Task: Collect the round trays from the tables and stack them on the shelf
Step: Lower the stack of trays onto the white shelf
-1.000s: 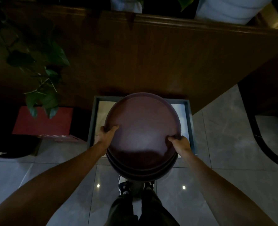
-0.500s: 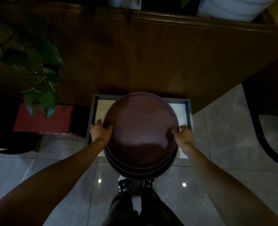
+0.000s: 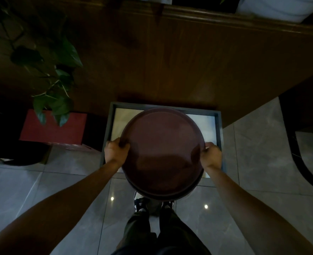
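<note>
A stack of dark brown round trays (image 3: 162, 153) hangs in front of me, held level at both sides. My left hand (image 3: 115, 150) grips the left rim, fingers curled under it. My right hand (image 3: 211, 153) grips the right rim the same way. The stack hovers over a low grey-framed shelf (image 3: 108, 129) with a pale inner surface, set against a wooden partition. The trays cover most of that shelf's middle. At least two rims show at the stack's near edge.
A tall wooden partition (image 3: 170, 61) rises behind the shelf. A potted plant (image 3: 56, 100) and a red box (image 3: 52, 128) stand to the left. A dark curved table base (image 3: 302, 162) is at the right. Grey floor tiles (image 3: 60, 190) and my shoes (image 3: 153, 204) lie below.
Both hands have slid outward from on top of the upper tray to the side rims. The stack has moved slightly forward over the shelf.
</note>
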